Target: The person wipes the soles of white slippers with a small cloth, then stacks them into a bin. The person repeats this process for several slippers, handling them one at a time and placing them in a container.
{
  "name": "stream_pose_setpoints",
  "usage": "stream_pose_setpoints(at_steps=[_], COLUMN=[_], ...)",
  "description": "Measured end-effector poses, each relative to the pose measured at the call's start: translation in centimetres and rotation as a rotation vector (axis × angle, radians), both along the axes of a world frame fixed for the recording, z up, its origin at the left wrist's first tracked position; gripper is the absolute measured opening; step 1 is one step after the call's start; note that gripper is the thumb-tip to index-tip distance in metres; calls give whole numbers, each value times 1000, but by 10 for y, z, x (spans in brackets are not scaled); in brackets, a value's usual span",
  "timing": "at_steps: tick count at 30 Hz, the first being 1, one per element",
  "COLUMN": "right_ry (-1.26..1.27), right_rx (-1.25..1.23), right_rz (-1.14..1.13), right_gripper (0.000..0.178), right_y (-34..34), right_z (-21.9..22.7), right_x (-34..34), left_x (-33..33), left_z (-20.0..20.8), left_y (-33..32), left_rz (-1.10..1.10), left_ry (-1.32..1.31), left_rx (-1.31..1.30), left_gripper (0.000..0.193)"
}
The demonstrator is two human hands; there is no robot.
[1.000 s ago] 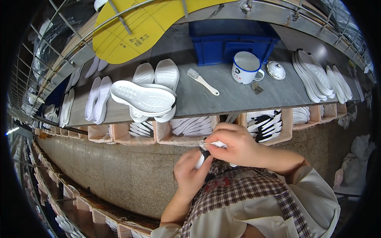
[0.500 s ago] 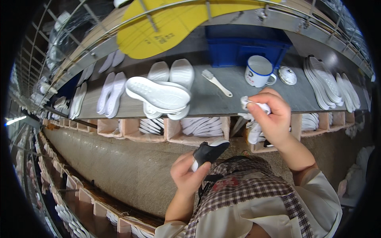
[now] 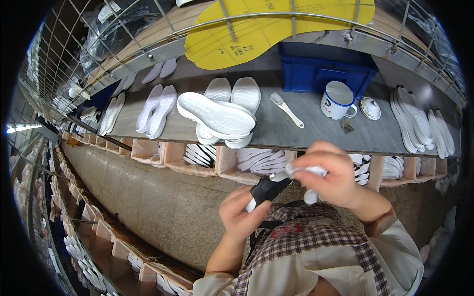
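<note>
My left hand (image 3: pixel 234 213) is closed around a black-and-white shoe sole (image 3: pixel 269 189), held in front of the checked apron with its tip toward the right. A crumpled white cloth (image 3: pixel 311 196) is pinched in my right hand (image 3: pixel 332 173), and its upper bit meets the white tip of the sole. Part of the cloth hangs below the fingers. Beyond both hands, on the grey bench (image 3: pixel 316 129), lie several large white soles (image 3: pixel 217 114), one across the others. A brush (image 3: pixel 287 109) with a pale handle rests to their right, near a white enamel mug (image 3: pixel 337 102) with a blue rim.
A blue crate (image 3: pixel 326 74) stands behind the mug, and a round lid (image 3: pixel 370 107) lies beside it. More soles (image 3: pixel 414 118) sit at the right and left. Pink-lined bins (image 3: pixel 192 166) of soles line the bench's underside. A wire rack with a yellow sole-shaped sheet (image 3: pixel 237 44) crosses above.
My right hand has come down and left with the cloth, from above the bench edge to the sole's tip. The left hand still holds the sole. The view has shifted slightly.
</note>
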State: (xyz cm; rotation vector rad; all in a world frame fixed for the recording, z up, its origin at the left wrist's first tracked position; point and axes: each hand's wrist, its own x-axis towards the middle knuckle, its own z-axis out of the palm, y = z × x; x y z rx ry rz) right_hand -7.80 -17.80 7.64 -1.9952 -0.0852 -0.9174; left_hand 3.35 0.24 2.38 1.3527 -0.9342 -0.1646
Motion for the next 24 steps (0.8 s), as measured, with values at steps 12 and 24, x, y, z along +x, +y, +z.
stream_pose_setpoints(at_steps=[12, 24], right_ry=[53, 55], right_rx=[-172, -184], right_rz=[95, 56], right_gripper=[17, 16], right_y=[22, 18], right_z=[-4, -2], right_x=[14, 13], left_x=[-6, -6], left_z=[8, 10], left_y=[-4, -9], left_rz=[91, 56], left_ry=[-249, -287], left_rx=[80, 109], left_gripper=[22, 24])
